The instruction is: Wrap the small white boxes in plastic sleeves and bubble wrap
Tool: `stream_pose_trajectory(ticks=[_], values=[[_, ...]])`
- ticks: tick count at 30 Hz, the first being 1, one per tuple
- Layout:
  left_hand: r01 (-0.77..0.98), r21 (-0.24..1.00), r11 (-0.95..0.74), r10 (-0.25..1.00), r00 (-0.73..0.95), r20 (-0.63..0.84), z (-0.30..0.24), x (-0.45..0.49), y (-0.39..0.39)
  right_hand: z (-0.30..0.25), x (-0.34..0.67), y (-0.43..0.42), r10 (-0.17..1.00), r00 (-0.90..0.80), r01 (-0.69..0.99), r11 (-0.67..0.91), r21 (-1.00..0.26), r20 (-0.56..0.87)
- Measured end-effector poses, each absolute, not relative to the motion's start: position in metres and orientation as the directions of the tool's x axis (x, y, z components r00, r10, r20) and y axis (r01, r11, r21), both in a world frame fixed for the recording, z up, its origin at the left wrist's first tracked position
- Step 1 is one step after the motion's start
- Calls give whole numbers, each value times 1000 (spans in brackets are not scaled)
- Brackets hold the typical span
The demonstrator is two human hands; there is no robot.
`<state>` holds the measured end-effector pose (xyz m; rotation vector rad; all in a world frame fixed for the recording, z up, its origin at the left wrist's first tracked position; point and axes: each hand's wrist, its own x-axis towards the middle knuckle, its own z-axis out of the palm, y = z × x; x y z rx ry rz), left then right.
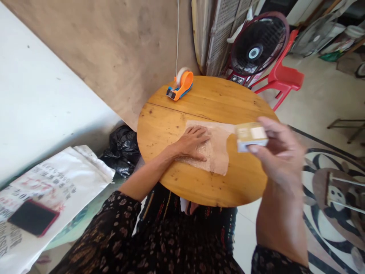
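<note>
My left hand [194, 144] lies flat with its fingers apart on a sheet of bubble wrap [219, 152], pressing it to the round wooden table [205, 190]. Up off the table at the right, my right hand [281, 148] grips a small box [247, 136] between thumb and fingers. The box has a yellowish top with a pale label patch and whitish sides; blur hides its print. Toward the far left side of the table stands an orange and blue tape dispenser [182, 83] with a roll of tape in it.
Behind the table are a black fan [255, 49] and a red chair [288, 76]. On the left, a white printed sack [71, 182] carries a dark phone-like tablet [34, 217]. A black plastic bag [121, 148] sits against the table's left edge, and a wall runs behind.
</note>
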<state>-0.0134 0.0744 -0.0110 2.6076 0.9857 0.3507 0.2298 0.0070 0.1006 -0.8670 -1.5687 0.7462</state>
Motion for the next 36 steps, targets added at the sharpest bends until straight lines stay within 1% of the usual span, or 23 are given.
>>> stream_pose_trajectory(ticks=[2,3,5,9,12,14,20,24,28,31,33,36], values=[[587,392,-709,678,720,147,-15,-13,76,88,213,13,906,-248,115,378,-918,342],[586,403,-704,684,712,159,-16,-13,76,80,207,17,914,-303,120,319,-940,271],[582,434,-688,696,698,167,-18,-12,77,64,199,27,896,-409,133,247,-960,174],[589,486,-646,721,680,134,-17,-12,76,51,191,41,841,-540,214,177,-961,35],[575,504,-645,719,679,146,-15,-11,76,50,191,49,824,-567,270,181,-946,-4],[562,507,-653,710,688,151,-13,-11,76,47,195,54,836,-548,294,196,-935,3],[588,518,-621,728,678,102,-10,-11,75,32,208,63,884,-466,386,240,-891,36],[559,555,-616,714,694,94,-6,-15,76,21,208,62,906,-411,436,296,-850,105],[508,599,-619,698,706,123,-5,-17,79,14,204,62,899,-381,536,406,-740,217],[505,599,-621,699,702,133,-8,-18,80,14,202,61,883,-372,596,464,-656,286],[512,597,-618,703,700,126,-9,-18,81,14,200,61,865,-387,602,500,-622,320],[516,596,-616,706,697,126,-9,-17,81,11,197,61,837,-436,593,543,-595,330]])
